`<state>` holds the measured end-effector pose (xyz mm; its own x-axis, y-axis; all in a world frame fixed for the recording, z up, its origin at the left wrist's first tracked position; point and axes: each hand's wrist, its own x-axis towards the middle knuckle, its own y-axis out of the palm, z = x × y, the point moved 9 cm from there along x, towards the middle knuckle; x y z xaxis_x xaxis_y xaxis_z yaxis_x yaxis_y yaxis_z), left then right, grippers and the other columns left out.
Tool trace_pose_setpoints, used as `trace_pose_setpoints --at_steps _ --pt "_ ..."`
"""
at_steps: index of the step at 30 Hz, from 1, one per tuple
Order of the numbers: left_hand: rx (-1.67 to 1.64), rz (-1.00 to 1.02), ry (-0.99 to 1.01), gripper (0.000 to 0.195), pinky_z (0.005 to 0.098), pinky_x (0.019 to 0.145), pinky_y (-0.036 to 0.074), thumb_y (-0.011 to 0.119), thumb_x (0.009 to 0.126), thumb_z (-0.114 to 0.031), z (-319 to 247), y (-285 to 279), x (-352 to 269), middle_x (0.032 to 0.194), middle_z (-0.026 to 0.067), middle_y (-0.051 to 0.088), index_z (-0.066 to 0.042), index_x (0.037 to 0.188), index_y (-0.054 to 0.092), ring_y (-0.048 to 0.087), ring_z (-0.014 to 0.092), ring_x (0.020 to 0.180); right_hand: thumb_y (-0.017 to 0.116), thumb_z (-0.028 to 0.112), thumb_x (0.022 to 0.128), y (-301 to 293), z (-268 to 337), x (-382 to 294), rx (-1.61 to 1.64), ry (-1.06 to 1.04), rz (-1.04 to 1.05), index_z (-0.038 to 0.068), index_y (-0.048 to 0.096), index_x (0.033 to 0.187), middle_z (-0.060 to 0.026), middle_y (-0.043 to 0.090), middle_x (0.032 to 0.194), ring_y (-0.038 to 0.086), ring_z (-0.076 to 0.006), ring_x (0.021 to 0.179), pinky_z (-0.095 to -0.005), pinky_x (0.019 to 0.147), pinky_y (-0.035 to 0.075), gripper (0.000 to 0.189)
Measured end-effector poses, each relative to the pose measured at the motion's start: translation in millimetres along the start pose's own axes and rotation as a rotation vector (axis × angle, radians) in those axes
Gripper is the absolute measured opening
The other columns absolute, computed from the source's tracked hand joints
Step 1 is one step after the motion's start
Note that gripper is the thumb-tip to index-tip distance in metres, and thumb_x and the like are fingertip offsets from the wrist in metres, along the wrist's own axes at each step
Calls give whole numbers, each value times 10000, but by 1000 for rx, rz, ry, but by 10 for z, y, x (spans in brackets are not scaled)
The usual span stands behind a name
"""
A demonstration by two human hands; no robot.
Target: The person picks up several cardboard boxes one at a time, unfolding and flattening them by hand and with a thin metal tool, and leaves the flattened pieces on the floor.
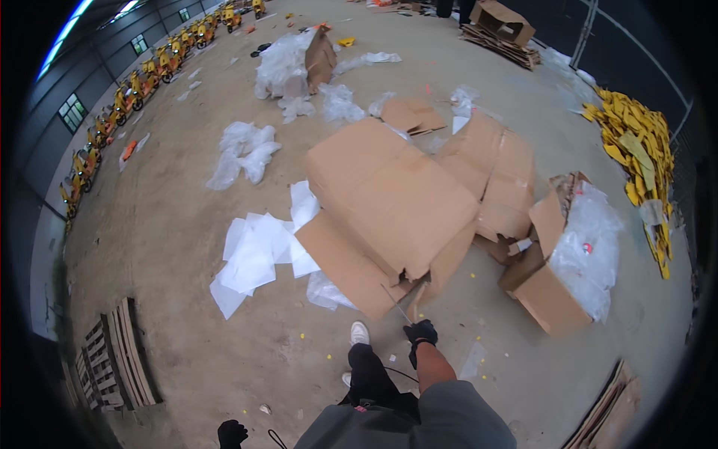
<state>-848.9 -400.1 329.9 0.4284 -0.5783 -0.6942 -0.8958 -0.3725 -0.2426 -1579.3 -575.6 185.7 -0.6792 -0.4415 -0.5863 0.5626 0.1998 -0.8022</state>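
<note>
My right hand (422, 332), in a black glove, grips a thin metal rod (399, 308). The rod's far end reaches the open flaps at the near corner of a large cardboard box (387, 191). This box lies on the floor with a flap spread toward me, and its near corner is torn. Down at the bottom edge is my left hand (231, 434), also gloved in black and away from the box. Its fingers look curled, but whether they hold anything is unclear. White foam sheets (255, 258) lie beside the box on its left.
Another cardboard box (505, 168) and an open one with clear plastic film (586, 247) lie to the right. Plastic film (244, 151) litters the floor. Wooden pallets (115, 359), flattened cardboard (606, 407), a yellow heap (639, 140) and yellow scooters (134, 90) stand around the edges.
</note>
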Motion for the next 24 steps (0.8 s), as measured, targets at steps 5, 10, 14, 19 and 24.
trace_pose_setpoints --at_steps 5,10,14,19,24 --pt "1245 265 606 417 367 694 489 571 791 -322 -83 47 -201 869 188 607 -19 1074 530 602 269 764 519 354 770 477 86 360 -52 18 183 108 590 943 -105 598 985 578 -261 934 -382 785 465 309" --pt "725 197 -121 355 398 707 478 621 763 -275 96 -285 -28 860 112 616 -104 1065 545 579 246 821 557 355 741 421 82 395 -38 101 117 99 594 928 -119 600 966 580 -270 918 -379 775 468 319" --pt "853 189 -84 275 383 625 492 571 802 -246 -49 -541 334 816 122 607 -68 1010 541 579 233 745 558 378 734 612 15 575 -118 34 125 79 624 869 -141 610 926 583 -287 892 -389 765 469 335" --pt "542 252 -182 174 381 584 479 537 733 -285 -552 -225 357 746 89 583 -117 758 575 591 250 703 498 302 792 583 -46 566 -133 125 110 84 648 834 -140 622 905 596 -301 857 -390 731 480 268" --pt "280 80 -335 191 400 579 510 547 775 -195 -771 -123 545 766 145 605 -38 879 576 610 284 679 447 276 806 714 170 563 -375 -228 125 91 655 808 -139 631 855 609 -293 819 -396 685 491 278"
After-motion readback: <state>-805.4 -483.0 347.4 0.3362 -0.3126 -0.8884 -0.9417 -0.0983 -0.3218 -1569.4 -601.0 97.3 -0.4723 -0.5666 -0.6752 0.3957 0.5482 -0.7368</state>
